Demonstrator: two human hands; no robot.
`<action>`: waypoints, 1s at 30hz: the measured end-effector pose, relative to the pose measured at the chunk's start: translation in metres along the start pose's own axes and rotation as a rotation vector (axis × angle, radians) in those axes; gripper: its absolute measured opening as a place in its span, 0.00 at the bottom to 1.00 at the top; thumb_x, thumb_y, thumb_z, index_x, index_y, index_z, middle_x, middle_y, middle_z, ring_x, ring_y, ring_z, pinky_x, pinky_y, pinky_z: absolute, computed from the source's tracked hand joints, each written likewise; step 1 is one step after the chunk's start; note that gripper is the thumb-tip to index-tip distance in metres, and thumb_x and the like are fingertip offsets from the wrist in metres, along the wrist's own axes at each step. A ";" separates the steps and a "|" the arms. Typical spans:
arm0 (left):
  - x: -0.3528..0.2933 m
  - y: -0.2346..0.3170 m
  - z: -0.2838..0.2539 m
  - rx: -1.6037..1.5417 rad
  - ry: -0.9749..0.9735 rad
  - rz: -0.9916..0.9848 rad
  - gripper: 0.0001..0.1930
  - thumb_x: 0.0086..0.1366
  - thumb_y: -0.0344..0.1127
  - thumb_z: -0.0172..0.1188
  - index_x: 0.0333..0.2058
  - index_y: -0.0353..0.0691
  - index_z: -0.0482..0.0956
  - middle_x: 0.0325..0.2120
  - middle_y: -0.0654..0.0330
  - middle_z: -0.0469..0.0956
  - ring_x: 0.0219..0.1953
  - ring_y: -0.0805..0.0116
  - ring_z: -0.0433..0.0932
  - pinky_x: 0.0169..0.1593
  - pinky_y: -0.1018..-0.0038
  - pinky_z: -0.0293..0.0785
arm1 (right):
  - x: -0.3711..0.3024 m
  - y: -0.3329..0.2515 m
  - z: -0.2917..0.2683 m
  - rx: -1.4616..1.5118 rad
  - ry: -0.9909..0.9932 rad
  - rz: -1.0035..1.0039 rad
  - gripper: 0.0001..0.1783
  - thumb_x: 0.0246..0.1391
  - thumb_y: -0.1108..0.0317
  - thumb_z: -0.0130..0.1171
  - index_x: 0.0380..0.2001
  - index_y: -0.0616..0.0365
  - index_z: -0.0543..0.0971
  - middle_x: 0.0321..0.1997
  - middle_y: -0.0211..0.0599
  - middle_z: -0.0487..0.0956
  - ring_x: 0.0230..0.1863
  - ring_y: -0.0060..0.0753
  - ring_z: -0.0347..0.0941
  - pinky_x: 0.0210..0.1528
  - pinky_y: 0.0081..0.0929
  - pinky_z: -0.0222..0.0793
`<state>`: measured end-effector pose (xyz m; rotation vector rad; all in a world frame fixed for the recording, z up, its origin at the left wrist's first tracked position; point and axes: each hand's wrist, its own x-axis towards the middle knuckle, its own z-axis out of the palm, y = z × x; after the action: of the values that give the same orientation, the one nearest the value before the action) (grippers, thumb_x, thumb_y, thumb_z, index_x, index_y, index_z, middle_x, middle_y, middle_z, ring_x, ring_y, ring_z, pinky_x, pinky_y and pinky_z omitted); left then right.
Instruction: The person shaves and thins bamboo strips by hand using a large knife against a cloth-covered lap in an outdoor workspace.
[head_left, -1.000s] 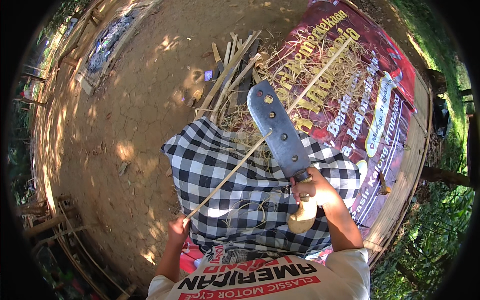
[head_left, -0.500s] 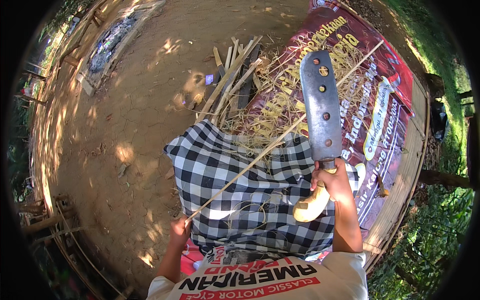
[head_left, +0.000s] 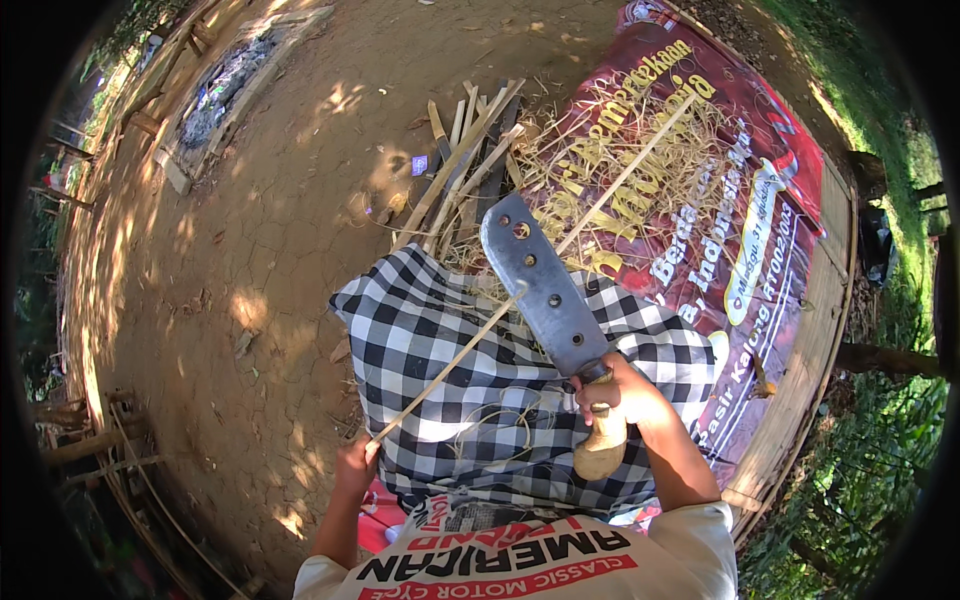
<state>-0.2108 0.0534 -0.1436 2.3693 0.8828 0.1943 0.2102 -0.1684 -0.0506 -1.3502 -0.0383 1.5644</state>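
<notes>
My left hand (head_left: pixel 355 466), low at the left, is closed around the near end of a thin bamboo strip (head_left: pixel 440 368). The strip slants up to the right across my lap, and its far end lies over the shavings. In my right hand (head_left: pixel 618 390) is the pale wooden handle of a broad cleaver (head_left: pixel 545 290) with a row of round holes in its blade. The blade points up and left and crosses over the middle of the strip, hiding a short part of it. A black-and-white checked cloth (head_left: pixel 400 340) covers my lap beneath both.
Thin curly shavings (head_left: pixel 640 190) lie on a dark red printed banner (head_left: pixel 790 350) ahead and right. Several split bamboo pieces (head_left: pixel 460 165) are piled beyond the cloth. A bamboo edge (head_left: pixel 790 440) runs along the right. Bare earth (head_left: pixel 250 330) spreads at the left, with an ash pit (head_left: pixel 225 95) farther off.
My right hand has swung the cleaver left and nearer, its blade tilting leftward across the strip. The strip's far end has moved nearer and left. My left hand has stayed nearly in place.
</notes>
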 end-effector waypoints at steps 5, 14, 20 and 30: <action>0.002 0.001 0.001 0.001 -0.046 -0.079 0.11 0.64 0.39 0.57 0.29 0.36 0.74 0.18 0.45 0.73 0.22 0.43 0.76 0.25 0.58 0.69 | -0.015 0.005 0.004 0.242 -0.033 0.014 0.14 0.35 0.82 0.61 0.30 0.66 0.71 0.20 0.38 0.72 0.18 0.31 0.72 0.21 0.28 0.71; 0.009 0.011 0.002 -0.104 -0.080 -0.124 0.12 0.64 0.38 0.54 0.26 0.35 0.73 0.18 0.44 0.73 0.23 0.42 0.75 0.25 0.59 0.68 | -0.008 -0.034 -0.011 -0.052 0.356 -0.425 0.07 0.42 0.82 0.56 0.28 0.65 0.73 0.17 0.37 0.74 0.17 0.30 0.74 0.20 0.28 0.70; 0.004 0.011 0.000 -0.061 -0.045 -0.113 0.12 0.64 0.37 0.55 0.25 0.35 0.72 0.18 0.45 0.72 0.22 0.42 0.74 0.24 0.59 0.67 | 0.009 0.013 0.015 -0.273 -0.023 -0.116 0.07 0.39 0.79 0.59 0.26 0.69 0.74 0.19 0.38 0.75 0.17 0.27 0.72 0.20 0.27 0.68; 0.005 0.017 0.000 -0.109 -0.052 -0.211 0.12 0.64 0.39 0.54 0.27 0.36 0.74 0.17 0.44 0.73 0.23 0.42 0.75 0.26 0.59 0.69 | -0.008 -0.008 0.016 -0.026 -0.082 0.007 0.12 0.33 0.83 0.59 0.26 0.66 0.72 0.19 0.40 0.73 0.16 0.33 0.73 0.20 0.31 0.72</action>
<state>-0.1978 0.0458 -0.1344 2.1543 1.0609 0.0932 0.2020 -0.1609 -0.0346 -1.3072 -0.1047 1.6294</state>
